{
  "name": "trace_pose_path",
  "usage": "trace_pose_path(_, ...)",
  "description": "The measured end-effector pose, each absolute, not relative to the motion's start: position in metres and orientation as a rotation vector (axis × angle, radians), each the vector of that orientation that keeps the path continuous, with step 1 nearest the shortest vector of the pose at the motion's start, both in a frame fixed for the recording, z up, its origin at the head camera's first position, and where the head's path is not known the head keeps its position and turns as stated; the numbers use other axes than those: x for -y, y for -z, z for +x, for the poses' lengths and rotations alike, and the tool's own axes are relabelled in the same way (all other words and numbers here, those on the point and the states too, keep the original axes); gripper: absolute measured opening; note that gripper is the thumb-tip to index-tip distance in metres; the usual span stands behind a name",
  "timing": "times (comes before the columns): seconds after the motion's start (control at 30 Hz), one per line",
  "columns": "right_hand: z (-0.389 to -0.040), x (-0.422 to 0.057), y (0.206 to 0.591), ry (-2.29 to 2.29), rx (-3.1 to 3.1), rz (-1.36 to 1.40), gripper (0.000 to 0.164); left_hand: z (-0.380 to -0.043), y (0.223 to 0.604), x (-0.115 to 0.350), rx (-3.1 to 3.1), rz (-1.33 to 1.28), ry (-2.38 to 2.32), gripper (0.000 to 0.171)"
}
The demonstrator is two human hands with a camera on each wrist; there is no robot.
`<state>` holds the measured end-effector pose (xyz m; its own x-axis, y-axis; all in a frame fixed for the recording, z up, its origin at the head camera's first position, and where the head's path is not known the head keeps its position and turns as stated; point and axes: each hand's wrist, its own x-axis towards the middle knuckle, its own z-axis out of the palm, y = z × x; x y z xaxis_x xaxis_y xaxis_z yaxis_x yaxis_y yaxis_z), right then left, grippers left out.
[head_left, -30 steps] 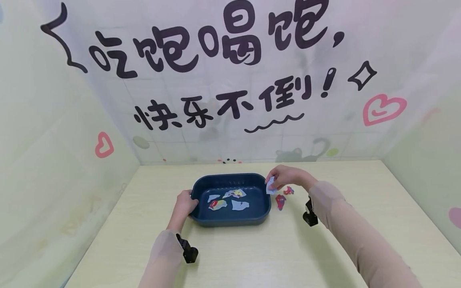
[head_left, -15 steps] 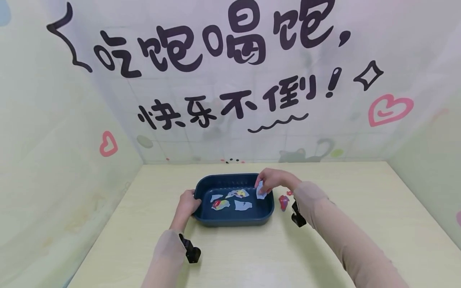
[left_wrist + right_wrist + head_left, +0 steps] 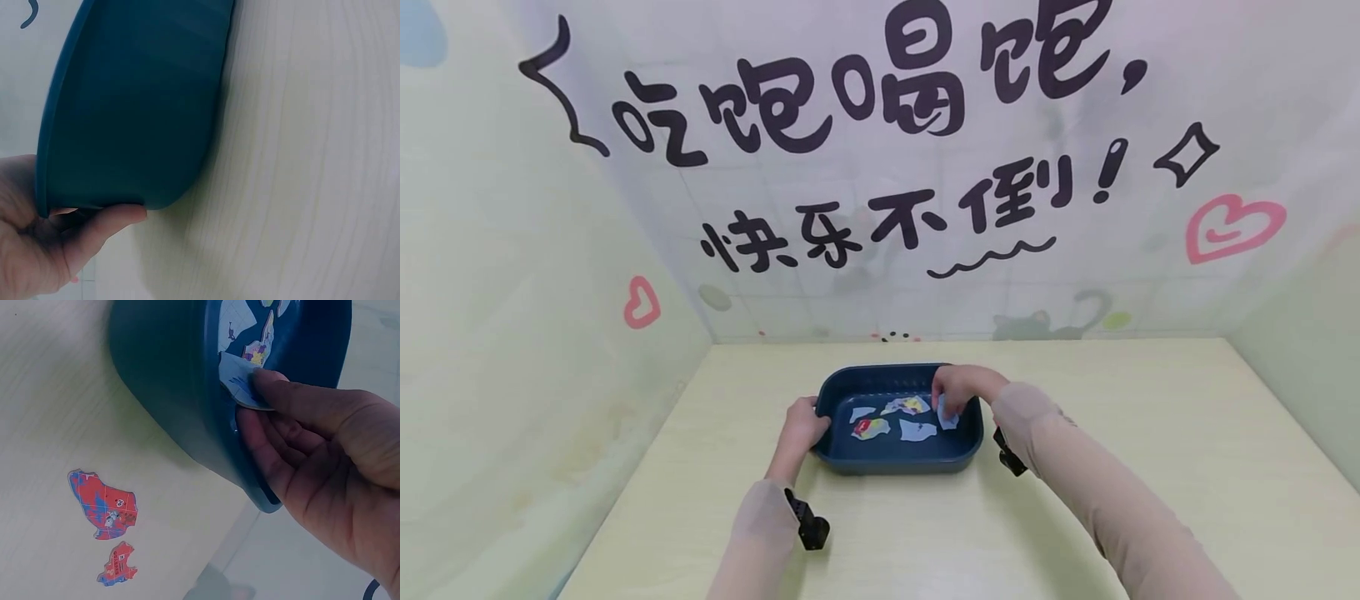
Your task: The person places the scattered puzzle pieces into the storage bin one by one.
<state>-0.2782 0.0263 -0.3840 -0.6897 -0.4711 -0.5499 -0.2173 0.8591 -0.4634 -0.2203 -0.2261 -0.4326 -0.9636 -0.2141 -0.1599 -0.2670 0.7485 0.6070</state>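
A dark blue rectangular basin [image 3: 895,467] stands on the table. My left hand [image 3: 805,425] grips its left end; in the left wrist view the thumb [image 3: 115,219] lies against the basin's wall. Inside the basin at the right end, my right hand [image 3: 967,387] pinches a light blue map puzzle piece [image 3: 948,415] between thumb and fingers. Several flat pieces lie on the basin floor, among them a red and yellow piece [image 3: 870,428], a yellow and white piece [image 3: 907,406] and a pale blue piece [image 3: 917,431].
Two red and blue map pieces, a larger piece [image 3: 106,506] and a smaller piece [image 3: 117,564], lie on the table outside the basin in the right wrist view. The right arm hides them in the head view. A printed wall cloth [image 3: 850,308] rises behind the table.
My right hand has carried the light blue piece leftward over the basin's right rim and down inside. The left hand keeps its hold on the basin. The head view has shifted slightly.
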Motion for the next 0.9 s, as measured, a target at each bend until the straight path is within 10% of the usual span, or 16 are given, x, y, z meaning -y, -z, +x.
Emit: trace_pose_path(0.9, -0.283, -0.023, 0.388, 0.252, -2.468, -0.570, 0.021, -0.222, 0.435, 0.227, -2.864, -0.389, -0.997, 0.041)
